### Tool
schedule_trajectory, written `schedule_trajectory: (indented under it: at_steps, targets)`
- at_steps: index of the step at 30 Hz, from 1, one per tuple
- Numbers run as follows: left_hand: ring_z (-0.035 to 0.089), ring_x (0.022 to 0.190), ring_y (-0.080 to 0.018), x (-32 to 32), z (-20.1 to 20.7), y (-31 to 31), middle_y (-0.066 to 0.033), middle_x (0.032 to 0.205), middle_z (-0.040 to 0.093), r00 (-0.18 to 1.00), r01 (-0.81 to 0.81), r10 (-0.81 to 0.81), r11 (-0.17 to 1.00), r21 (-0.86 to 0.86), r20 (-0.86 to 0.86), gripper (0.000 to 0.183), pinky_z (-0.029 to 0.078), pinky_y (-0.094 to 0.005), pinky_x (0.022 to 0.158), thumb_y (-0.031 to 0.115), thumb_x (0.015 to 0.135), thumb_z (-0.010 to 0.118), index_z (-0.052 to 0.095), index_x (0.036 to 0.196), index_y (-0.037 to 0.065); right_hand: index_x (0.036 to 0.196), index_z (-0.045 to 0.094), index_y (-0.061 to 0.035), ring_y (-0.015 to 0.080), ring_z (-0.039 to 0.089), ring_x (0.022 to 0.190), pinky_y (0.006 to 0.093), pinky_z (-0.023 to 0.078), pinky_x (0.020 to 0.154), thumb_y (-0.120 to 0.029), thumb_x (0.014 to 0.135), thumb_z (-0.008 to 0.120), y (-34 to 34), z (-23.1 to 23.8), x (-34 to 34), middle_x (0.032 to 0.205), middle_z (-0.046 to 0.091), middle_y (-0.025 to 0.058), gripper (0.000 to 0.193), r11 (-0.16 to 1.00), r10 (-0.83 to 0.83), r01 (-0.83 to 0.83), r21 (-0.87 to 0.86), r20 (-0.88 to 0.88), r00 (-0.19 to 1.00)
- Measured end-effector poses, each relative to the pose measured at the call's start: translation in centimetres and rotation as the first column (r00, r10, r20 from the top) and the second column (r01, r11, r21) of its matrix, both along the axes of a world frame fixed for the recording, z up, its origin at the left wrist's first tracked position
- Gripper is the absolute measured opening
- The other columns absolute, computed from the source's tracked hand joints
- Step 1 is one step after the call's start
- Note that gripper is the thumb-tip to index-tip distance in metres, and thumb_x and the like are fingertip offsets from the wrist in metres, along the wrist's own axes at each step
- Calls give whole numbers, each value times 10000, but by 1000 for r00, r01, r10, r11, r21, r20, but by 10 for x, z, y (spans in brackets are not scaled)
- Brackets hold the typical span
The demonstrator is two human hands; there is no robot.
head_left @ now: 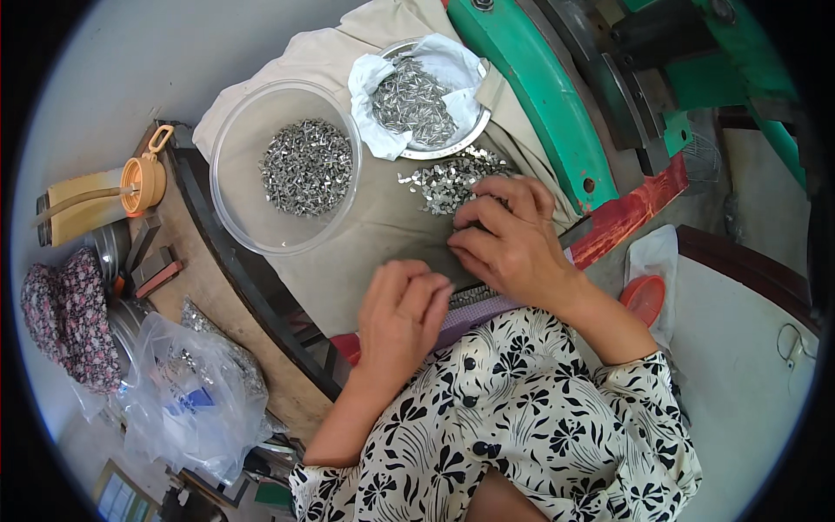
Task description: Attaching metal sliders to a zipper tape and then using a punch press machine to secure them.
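Note:
My right hand (pixel 509 235) is at the right edge of a loose pile of small flat shiny metal pieces (pixel 444 184) on the cloth, fingers bent and fingertips drawn together. Nearer to me, my left hand (pixel 400 313) is curled with thumb and fingertips pressed together. Whatever either hand pinches is too small or hidden to name. Between the hands and my body lies a narrow strip of small metal pieces (pixel 474 296), partly covered by my right hand. A round clear plastic tub (pixel 228 204) at the left holds many small bent metal parts (pixel 309 167).
Behind the pile stands a metal bowl (pixel 478 132) lined with white plastic, full of thin metal pins (pixel 413 103). A green machine frame (pixel 544 96) borders the right side. At the left are an orange-lidded bottle (pixel 143 184), metal blocks (pixel 156 270) and a clear plastic bag (pixel 187 404).

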State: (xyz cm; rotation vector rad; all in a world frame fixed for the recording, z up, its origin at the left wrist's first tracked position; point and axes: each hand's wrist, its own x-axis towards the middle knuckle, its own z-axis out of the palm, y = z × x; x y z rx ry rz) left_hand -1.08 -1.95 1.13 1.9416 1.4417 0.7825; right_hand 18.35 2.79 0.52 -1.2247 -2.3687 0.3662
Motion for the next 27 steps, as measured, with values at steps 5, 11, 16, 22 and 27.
schedule_trajectory:
  at_steps: [5, 11, 16, 22, 27]
  targets:
    - [586, 853, -272, 14, -3, -10, -64, 954, 589, 984, 173, -171, 984, -35, 48, 161, 482, -388, 731, 63, 765, 740, 654, 901, 64, 836, 713, -148, 259, 524, 1150, 454, 330, 982, -164, 661, 795, 1, 0, 1, 1044, 633, -38, 194, 999, -19, 19, 32, -11, 1000]
    - [581, 859, -253, 22, -11, -12, -51, 958, 592, 975, 217, -216, 976, 20, -56, 122, 462, -381, 735, 74, 785, 716, 639, 880, 64, 788, 674, -118, 244, 538, 1129, 447, 326, 993, -144, 668, 774, -5, -1, 5, 1015, 634, -21, 158, 999, -53, 53, 5, -84, 995]
    - [580, 858, -249, 23, -14, -16, -47, 964, 596, 984, 175, -174, 984, 15, -39, 129, 458, -381, 734, 84, 787, 719, 639, 885, 63, 794, 699, -154, 284, 514, 1140, 441, 324, 951, -174, 651, 822, -34, 11, 33, 1011, 644, -32, 190, 992, -112, 107, -65, -75, 991]
    - [585, 853, -269, 20, -17, -15, -59, 977, 608, 983, 185, -185, 983, 12, -20, 212, 466, -379, 730, 76, 738, 786, 662, 911, 84, 853, 761, -207, 282, 504, 1144, 450, 314, 967, -208, 640, 820, -62, 5, 45, 1034, 636, -48, 221, 987, -99, 97, -124, -8, 995]
    - [594, 909, -301, 10, -21, -21, -96, 1076, 580, 984, 163, -157, 984, -67, 86, 222, 490, -401, 778, 89, 768, 768, 650, 950, 44, 871, 770, -227, 256, 487, 1158, 449, 310, 960, -212, 641, 809, -61, 11, 40, 1065, 633, -68, 234, 993, -102, 102, -63, 7, 995]
